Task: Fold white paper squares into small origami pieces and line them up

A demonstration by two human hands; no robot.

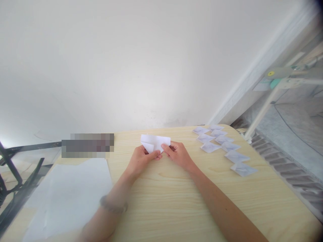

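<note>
Between both hands is a white sheet of folded paper (155, 141), raised slightly toward me near the far middle of the table. Its lower left corner is turned in as a flap. My left hand (144, 157) pinches the lower left edge, thumb in front and fingers behind. My right hand (176, 153) grips the lower right part, its thumb on the front face. Some fingertips are hidden behind the paper. To the right of my hands lie several folded paper boats (210, 147), white and pointed at both ends, in two slanting rows.
White paper sheets (75, 188) lie spread at the left of the wooden table (166, 208). A pixelated patch covers something at the back left. A pale wall (141, 67) rises behind. Dark metal bars (15, 168) stand left, a white metal frame (264, 104) right.
</note>
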